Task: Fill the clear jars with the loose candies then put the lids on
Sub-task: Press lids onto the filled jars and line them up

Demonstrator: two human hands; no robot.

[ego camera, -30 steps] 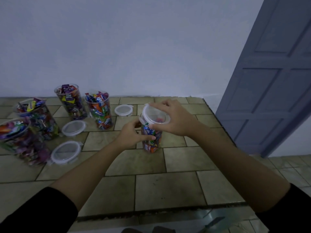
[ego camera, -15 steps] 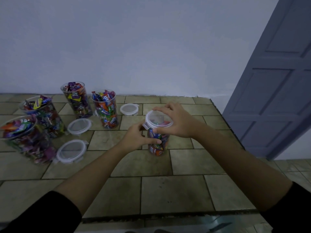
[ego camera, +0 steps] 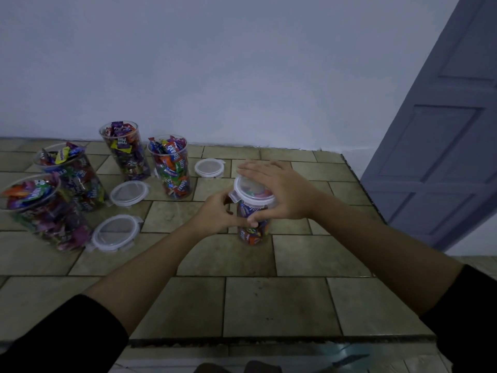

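On the tiled counter [ego camera: 271, 305], right of centre, a clear jar [ego camera: 252, 234] of wrapped candies stands upright with its lid [ego camera: 250, 188] on top. The right hand [ego camera: 286, 193] clasps the lid, fingers flat across it, thumb hooked down the front. The left hand [ego camera: 215, 214] grips the jar's left side with curled fingers. Wrappers in an open jar [ego camera: 172, 168] further left seem to read "Relaxa".
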